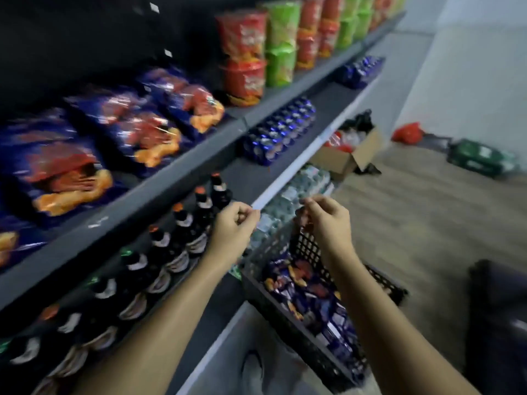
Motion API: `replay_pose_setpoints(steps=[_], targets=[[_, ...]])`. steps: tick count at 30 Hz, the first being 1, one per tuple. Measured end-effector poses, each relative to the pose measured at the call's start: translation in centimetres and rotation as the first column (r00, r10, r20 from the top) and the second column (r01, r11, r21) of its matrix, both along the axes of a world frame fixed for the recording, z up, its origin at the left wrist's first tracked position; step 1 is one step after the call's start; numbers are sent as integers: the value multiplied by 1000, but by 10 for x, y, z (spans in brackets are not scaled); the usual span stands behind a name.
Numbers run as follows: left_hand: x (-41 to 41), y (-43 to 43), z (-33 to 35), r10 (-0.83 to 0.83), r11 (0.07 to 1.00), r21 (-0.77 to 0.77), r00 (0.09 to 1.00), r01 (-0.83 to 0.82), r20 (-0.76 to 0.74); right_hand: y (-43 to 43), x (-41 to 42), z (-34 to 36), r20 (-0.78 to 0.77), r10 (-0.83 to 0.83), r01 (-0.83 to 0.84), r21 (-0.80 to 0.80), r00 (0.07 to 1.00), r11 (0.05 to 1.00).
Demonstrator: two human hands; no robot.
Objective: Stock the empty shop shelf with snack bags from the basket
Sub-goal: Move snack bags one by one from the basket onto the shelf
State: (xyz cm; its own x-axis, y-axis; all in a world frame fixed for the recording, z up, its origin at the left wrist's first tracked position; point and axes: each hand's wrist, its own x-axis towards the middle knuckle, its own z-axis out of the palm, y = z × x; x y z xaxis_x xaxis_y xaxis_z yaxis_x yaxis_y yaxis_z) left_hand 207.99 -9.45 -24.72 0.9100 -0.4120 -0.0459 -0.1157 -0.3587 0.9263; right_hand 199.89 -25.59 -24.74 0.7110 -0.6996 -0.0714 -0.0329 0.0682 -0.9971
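held left hand (233,223) and right hand (325,218) above the basket (309,248) of snack bags (308,289), jumbled flat.
clenched the left on nothing seen; curled the right, grip too blurred to tell.

Snack bags (137,129) on upper shelf (159,192), cups (245,52) right of them; bottles (182,223) on shelf below; basket (285,317) right of bottles.

A shop: long shelves (182,166) of snack bags (128,129), bottles (159,252).

Cardboard box (346,158) stands open on the floor. Red bag (407,132) and green pack (482,159) lie right of the box. Dark bottles (171,246) stand in a row left of it, stacked tubs (268,52) above.
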Motion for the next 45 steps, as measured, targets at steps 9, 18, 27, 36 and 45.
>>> replay_pose_setpoints(steps=[9, 18, 27, 36, 45], targets=[[28, -119, -192, -201, 909, 267, 899, 319, -389, -85, -45, -177, -408, -215, 331, 239, 887, 913], [71, -151, -378, -205, 622, 605, 849, 497, -487, -89, -29, -334, -634, -112, 453, 407, 765, 793], [80, -148, -478, -244, 375, 711, 804, 594, -543, -83, 14, -407, -625, -41, 479, 554, 780, 680], [95, -157, -470, -293, 433, 725, 844, 536, -449, -82, 26, -406, -664, -28, 487, 519, 747, 702], [131, -177, -329, -368, 830, 260, 834, 494, -410, -103, 53, -330, -510, -117, 406, 504, 852, 762]])
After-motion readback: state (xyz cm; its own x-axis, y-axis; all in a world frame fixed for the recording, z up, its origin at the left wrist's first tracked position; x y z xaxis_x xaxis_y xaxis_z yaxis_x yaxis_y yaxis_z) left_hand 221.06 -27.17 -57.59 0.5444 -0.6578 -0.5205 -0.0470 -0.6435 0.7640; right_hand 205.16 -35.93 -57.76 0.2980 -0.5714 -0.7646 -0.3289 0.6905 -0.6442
